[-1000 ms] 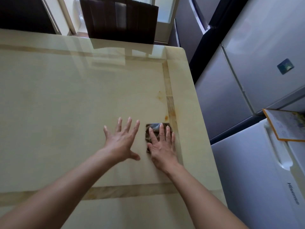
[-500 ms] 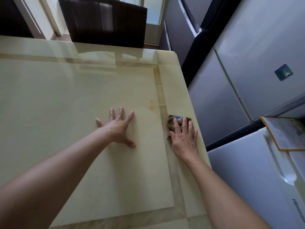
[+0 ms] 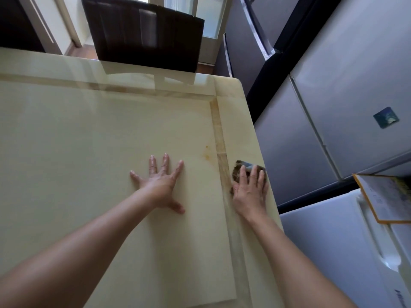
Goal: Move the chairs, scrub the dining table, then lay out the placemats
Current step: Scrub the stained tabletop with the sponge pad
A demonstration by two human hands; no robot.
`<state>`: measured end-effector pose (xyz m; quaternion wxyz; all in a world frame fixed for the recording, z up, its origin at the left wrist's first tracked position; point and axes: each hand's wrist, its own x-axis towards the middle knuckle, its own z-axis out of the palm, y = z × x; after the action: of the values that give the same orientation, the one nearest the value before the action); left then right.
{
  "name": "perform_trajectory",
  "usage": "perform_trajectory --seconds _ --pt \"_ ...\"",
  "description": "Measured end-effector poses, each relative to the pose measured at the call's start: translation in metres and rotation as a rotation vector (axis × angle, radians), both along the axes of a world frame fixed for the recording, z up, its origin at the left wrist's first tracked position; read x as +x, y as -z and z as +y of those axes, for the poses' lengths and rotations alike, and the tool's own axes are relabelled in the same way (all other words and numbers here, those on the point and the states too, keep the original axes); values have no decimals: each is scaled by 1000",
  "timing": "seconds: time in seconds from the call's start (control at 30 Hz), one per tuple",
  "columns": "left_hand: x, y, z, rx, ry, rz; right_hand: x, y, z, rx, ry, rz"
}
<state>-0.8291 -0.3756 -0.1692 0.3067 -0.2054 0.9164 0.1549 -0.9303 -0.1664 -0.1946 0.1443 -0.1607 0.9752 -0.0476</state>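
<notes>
Pressing a dark cloth (image 3: pixel 238 171) onto the desk (image 3: pixel 89 152).
Right grip (image 3: pixel 250 192), fingers straight, flattens it near the edge; left grip (image 3: pixel 162 185) lies spread wide, holding nothing.

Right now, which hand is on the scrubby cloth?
The right hand, near the edge of the table, presses flat on the dark cloth. The left hand rests spread on bare tabletop.

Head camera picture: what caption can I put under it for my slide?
Right hand presses a dark scrub pad near the edge of the dining table; left hand rests flat.
</notes>
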Motion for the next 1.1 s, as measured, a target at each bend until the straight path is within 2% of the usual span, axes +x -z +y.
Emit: perform_trajectory --seconds 0.17,0.33,0.53,0.8,1.1 --pt "1 -2 1 -9 -3 4 43 4 -54 -15 -312 18" --pt "1 -2 2 -1 -18 9 19 0 -93 -35 -385 -69" --pt "0 -4 -1 8 -6 -29 -30 -3 -101 -39 -336 -81" --pt "0 -4 -1 16 -40 -26 -83 1 -47 -49 -189 1" --pt "1 -4 0 5 -50 -20 -100 2 -37 -22 -99 43"
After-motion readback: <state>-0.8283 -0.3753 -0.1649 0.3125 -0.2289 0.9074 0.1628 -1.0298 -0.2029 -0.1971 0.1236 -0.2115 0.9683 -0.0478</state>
